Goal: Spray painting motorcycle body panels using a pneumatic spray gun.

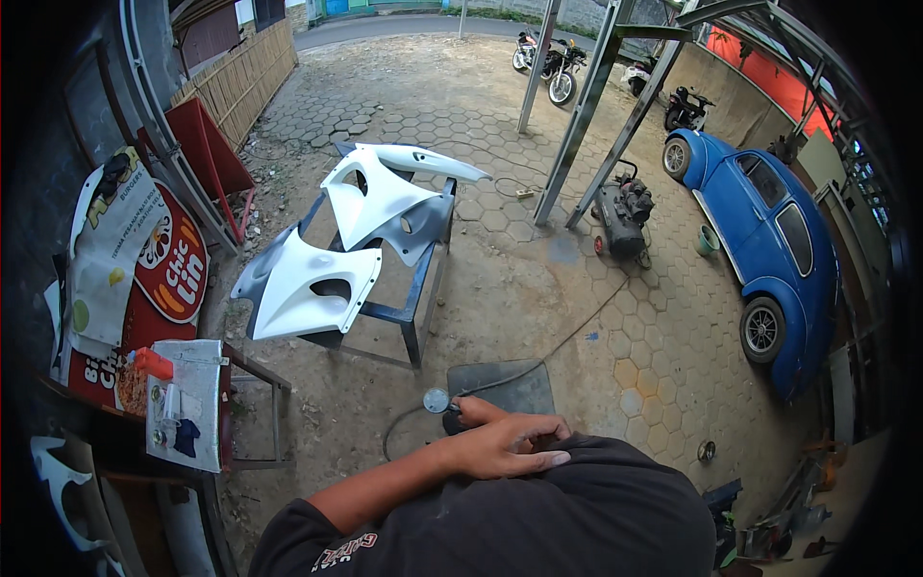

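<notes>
My right hand (478, 413) is closed on a spray gun with a round pale top (436, 400) and a dark body. Part of that hand and its forearm are hidden behind my left arm. A dark hose (405, 419) hangs at the gun. Across my front, my left hand (510, 447) has its thumb and curved fingers on the cloth of my dark shirt (596, 490). Ahead, white-coated motorcycle fairing panels lie on a metal stand (411, 332): a near panel (288, 288), a farther panel (385, 202) and a long narrow one (437, 162).
An air compressor (623, 216) stands beside metal posts (577, 115), its hose crossing the ground. A blue car (769, 221) is parked right, near a green bucket (708, 240). A small table (207, 361) at left bears a red container (152, 363). Motorcycles (558, 67) stand far back.
</notes>
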Demonstrator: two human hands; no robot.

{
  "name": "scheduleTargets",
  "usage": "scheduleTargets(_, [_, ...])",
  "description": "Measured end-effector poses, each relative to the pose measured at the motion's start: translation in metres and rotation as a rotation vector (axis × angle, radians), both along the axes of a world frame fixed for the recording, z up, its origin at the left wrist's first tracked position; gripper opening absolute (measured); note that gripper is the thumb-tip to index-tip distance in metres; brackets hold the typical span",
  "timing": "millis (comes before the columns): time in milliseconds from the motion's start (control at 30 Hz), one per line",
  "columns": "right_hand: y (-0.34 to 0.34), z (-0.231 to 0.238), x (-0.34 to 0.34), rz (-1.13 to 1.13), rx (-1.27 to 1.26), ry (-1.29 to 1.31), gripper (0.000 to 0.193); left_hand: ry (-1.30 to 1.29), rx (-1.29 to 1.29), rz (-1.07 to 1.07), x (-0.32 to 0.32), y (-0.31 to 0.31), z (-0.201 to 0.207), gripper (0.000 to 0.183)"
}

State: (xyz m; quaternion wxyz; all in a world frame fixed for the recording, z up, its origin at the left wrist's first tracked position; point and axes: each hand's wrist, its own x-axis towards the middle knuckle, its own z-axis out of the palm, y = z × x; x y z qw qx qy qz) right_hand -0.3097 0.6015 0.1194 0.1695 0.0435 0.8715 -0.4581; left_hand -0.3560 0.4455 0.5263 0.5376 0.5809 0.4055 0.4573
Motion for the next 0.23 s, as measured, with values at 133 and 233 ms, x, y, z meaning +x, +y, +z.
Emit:
scheduleTargets(133, [-0.002, 0.008, -0.003, 0.080, 0.092, -0.092, 0.046, -0.062, 0.257, 0.069, 0.011, 0.002, -0.032, 0.041])
scheduleTargets(233, [-0.002, 0.007, -0.004, 0.080, 0.130, -0.102, 0.050, -0.132, 0.084, 0.023, 0.008, -0.004, -0.019, 0.040])
